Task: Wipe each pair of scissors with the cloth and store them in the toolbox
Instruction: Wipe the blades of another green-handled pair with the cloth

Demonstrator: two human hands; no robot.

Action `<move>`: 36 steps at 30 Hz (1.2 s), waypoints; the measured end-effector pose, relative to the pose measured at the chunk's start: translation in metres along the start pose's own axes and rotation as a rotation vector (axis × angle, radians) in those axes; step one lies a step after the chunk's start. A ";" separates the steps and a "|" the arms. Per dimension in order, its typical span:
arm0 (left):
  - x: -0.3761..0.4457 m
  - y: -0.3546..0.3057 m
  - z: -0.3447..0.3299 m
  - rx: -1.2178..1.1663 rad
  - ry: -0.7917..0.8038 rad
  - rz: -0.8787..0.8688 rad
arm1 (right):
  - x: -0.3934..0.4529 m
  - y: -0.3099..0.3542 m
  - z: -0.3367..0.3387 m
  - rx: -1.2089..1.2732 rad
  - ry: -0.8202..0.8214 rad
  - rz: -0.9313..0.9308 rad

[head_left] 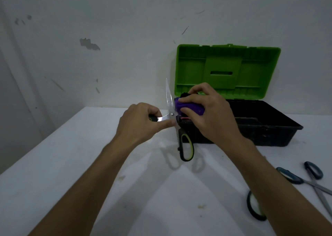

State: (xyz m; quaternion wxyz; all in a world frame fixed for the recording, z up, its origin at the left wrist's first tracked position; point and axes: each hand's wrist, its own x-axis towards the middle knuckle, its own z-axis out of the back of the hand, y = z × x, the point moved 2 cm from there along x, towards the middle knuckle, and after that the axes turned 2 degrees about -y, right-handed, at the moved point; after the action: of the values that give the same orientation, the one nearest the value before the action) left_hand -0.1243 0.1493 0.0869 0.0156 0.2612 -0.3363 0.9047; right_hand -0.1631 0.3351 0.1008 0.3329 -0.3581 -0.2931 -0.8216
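My left hand (pixel 142 123) grips a pair of scissors (pixel 169 101) spread wide open, held above the white table (pixel 71 164). One bare blade points straight up; a black-and-green handle loop hangs down below the pivot. My right hand (pixel 208 110) presses a purple cloth (pixel 190 108) around the other blade, just right of the pivot. Behind the hands stands the toolbox (pixel 260 128), a black tub with its green lid (pixel 226 70) raised against the wall.
A blue-handled pair of scissors (pixel 309 180) lies open on the table at the right. A black-and-green scissor handle (pixel 251 207) shows beside my right forearm, which hides the remainder. The wall rises directly behind the table.
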 end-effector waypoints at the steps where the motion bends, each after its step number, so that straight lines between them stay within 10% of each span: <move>1: 0.000 0.003 -0.001 -0.010 0.015 0.020 | 0.000 -0.002 0.000 -0.033 -0.016 -0.014; 27: 0.003 0.008 0.006 0.105 0.103 0.121 | 0.006 0.003 0.015 -0.038 -0.045 -0.107; 36: 0.003 0.005 0.016 -0.067 0.106 0.179 | -0.005 -0.003 -0.008 0.083 0.245 0.038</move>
State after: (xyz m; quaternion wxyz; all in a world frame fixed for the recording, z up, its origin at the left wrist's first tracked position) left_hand -0.1207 0.1352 0.0952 -0.0389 0.1810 -0.3870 0.9033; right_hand -0.1658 0.3325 0.0921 0.3961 -0.2463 -0.2772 -0.8400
